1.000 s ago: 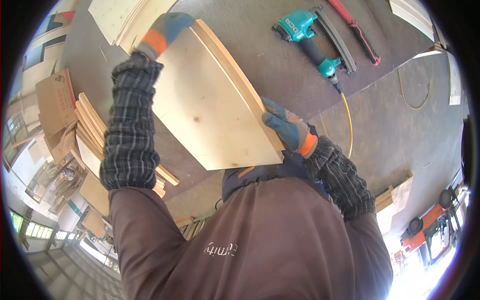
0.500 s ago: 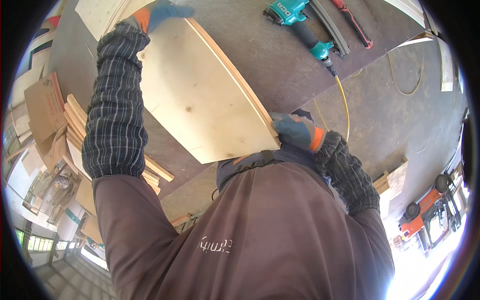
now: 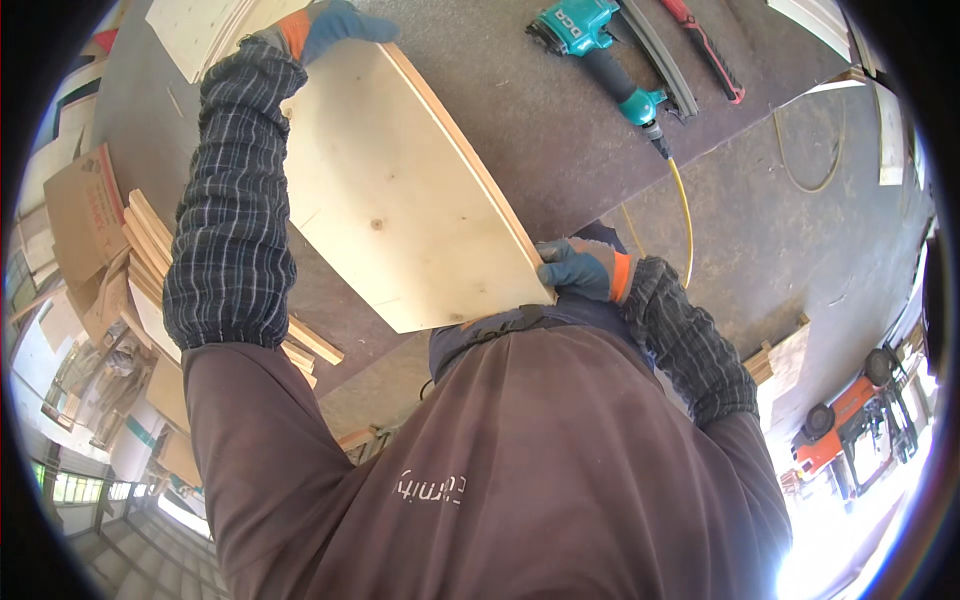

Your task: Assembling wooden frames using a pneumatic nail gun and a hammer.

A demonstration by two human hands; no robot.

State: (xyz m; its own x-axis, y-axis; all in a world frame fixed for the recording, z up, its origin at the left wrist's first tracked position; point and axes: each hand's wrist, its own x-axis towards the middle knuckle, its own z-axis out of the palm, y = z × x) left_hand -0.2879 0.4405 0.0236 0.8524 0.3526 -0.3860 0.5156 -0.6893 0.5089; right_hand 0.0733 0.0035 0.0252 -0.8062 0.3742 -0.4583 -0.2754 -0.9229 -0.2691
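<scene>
A pale plywood panel [image 3: 400,190] lies slantwise in front of me, its near end against my waist. Its long right edge shows a thin layered line. My left hand [image 3: 340,30], in a blue and orange work glove, is closed over the panel's far end. Gloved the same way, my right hand [image 3: 580,270] grips the near right corner, fingers curled at the edge. To the right of the panel, a teal and black air nailer [image 3: 605,70] rests on the dark worktable [image 3: 480,100]. A yellow air hose [image 3: 688,215] runs from its handle.
Beside the nailer lies a red and black hand tool [image 3: 708,50]. More pale boards [image 3: 190,35] sit at the far left. Wood strips [image 3: 148,240] and a cardboard box [image 3: 85,205] stand on the left. An orange wheeled machine [image 3: 845,415] is on the right.
The panel has shifted slightly, its far end a little to the right and its near corner a little left. My right hand has moved slightly at that corner. The nailer stays put.
</scene>
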